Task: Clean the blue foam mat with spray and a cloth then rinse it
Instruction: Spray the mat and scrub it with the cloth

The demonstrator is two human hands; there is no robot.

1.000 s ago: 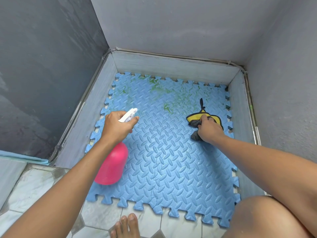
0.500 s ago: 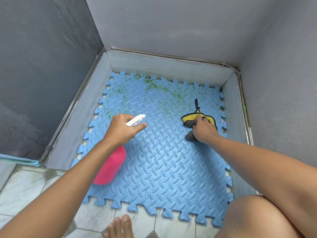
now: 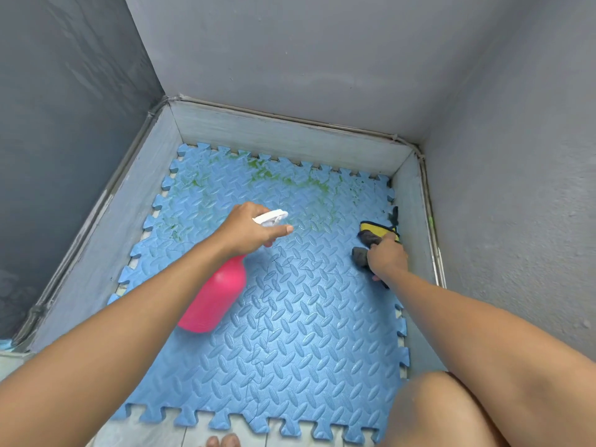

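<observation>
A blue foam mat [image 3: 300,343] with a raised tread pattern lies on the floor, smeared with green stains along its far edge. My left hand [image 3: 251,230] grips a pink spray bottle [image 3: 216,298] with a white nozzle, held over the mat's middle and pointing to the far right. My right hand [image 3: 387,258] presses a yellow and grey cloth [image 3: 375,232] onto the mat near its right edge. A thin dark thread lies across the mat's centre.
Grey walls [image 3: 290,59] close the corner on three sides, with a pale raised skirting [image 3: 283,137] around the mat. My bent right knee [image 3: 451,411] is at the lower right and my toes [image 3: 222,441] at the tiled front edge.
My left hand has carried the spray bottle to the right, toward the mat's middle. My right hand has slid the cloth to the right, close to the mat's right edge. The camera has shifted a little.
</observation>
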